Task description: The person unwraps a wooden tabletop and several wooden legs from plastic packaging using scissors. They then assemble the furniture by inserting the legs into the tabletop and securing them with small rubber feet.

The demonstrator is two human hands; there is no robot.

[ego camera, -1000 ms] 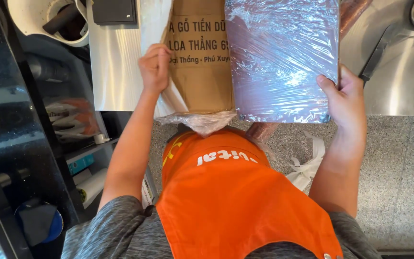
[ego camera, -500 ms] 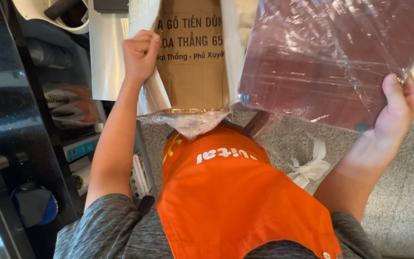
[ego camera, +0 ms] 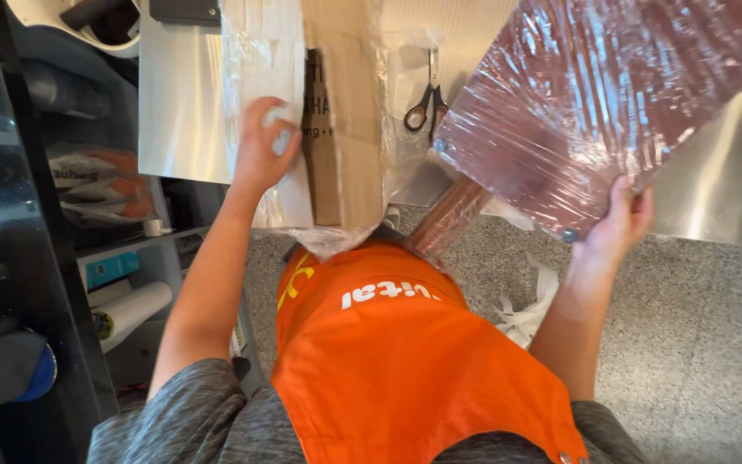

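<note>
My right hand (ego camera: 618, 222) grips the lower edge of a reddish-brown flat board (ego camera: 586, 103) wrapped in clear plastic film, held tilted up to the right. My left hand (ego camera: 261, 144) presses on the film-covered side of a tall brown cardboard box (ego camera: 343, 137) standing against my orange apron (ego camera: 405, 361). Below the board, another plastic-wrapped brown piece (ego camera: 448, 219) sticks out beside the box. Loose clear film bunches under the box.
Scissors (ego camera: 427, 101) lie on the steel counter (ego camera: 732, 180) behind the box. Crumpled white scraps (ego camera: 530, 305) lie on the speckled floor. At the left, shelves hold a white roll (ego camera: 130, 311), bags and a blue round item (ego camera: 15, 365).
My right hand has swung the wrapped board away from the box, up and to the right. My left hand slid down the box's side. The scissors came into view.
</note>
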